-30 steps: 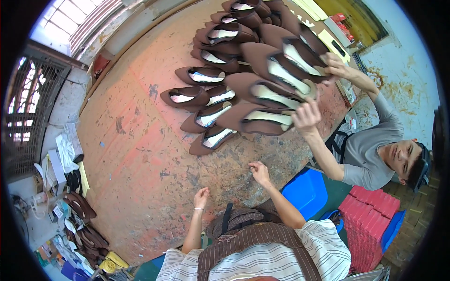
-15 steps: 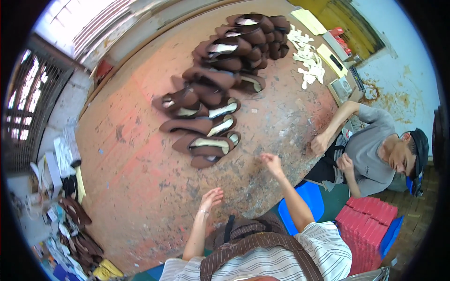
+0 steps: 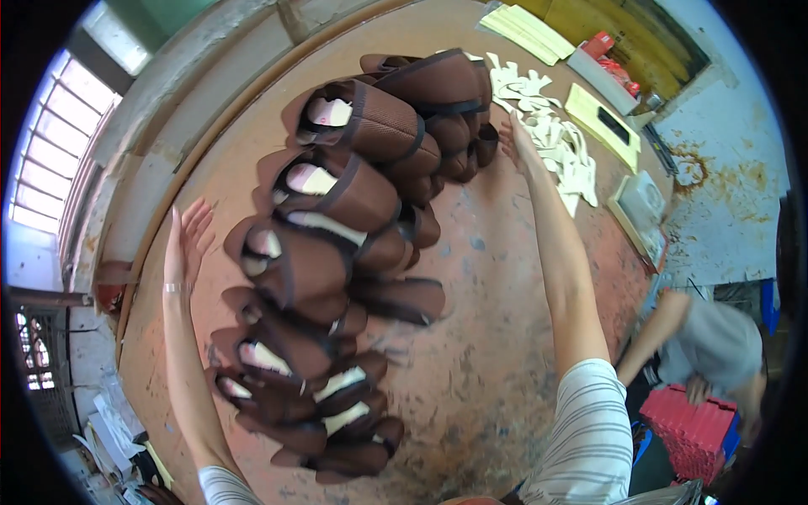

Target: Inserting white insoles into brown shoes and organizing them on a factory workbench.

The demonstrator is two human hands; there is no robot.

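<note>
A long heap of brown slippers [image 3: 316,269] with dark edging and pale insoles covers the middle of the worktable [image 3: 497,337]. To the left of the heap, my left hand [image 3: 189,240] is raised with its fingers apart and nothing in it. My right hand [image 3: 519,147] reaches along the heap's far right side. Its fingers are spread, close to the slippers there but apparently not gripping any. Just right of that hand lie loose cream-coloured cut pieces [image 3: 566,156].
Pale yellow sheets [image 3: 526,32] lie at the far edge, and a dark phone-like object [image 3: 613,124] rests on another sheet. A box with red items [image 3: 606,71] stands beside them. At right, a co-worker [image 3: 715,345] leans by a stack of red pieces [image 3: 686,429].
Both my arms have stretched forward, one on each side of the slipper heap, which now looks much closer. The co-worker has bent down toward the red stack.
</note>
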